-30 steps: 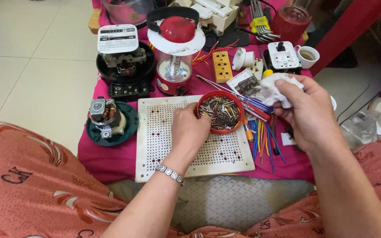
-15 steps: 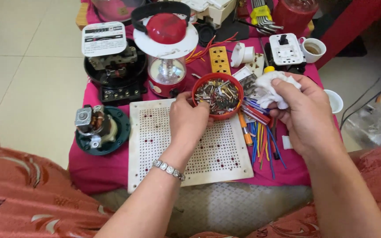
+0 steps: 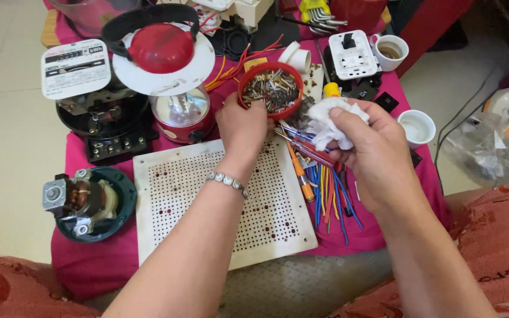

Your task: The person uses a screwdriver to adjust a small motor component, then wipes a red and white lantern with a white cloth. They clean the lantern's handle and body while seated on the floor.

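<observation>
- Pale tiled floor (image 3: 7, 153) surrounds a low table under a magenta cloth (image 3: 89, 265).
- White perforated board (image 3: 219, 206) lies near centre.
- Left hand (image 3: 241, 126) grips the red bowl of metal parts (image 3: 270, 89), far of the board.
- Right hand (image 3: 372, 153) clutches a crumpled white cloth (image 3: 331, 121), right of the bowl.

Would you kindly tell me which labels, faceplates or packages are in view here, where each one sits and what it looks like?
Meter faceplate: far left, tilted on a black meter base; white rounded rectangle with dark print.
Clear plastic bag: right edge, on the floor; crumpled, see-through, contents unclear.
No screens or signs show.
Left hand grips the red bowl; right hand holds a white cloth.
</observation>
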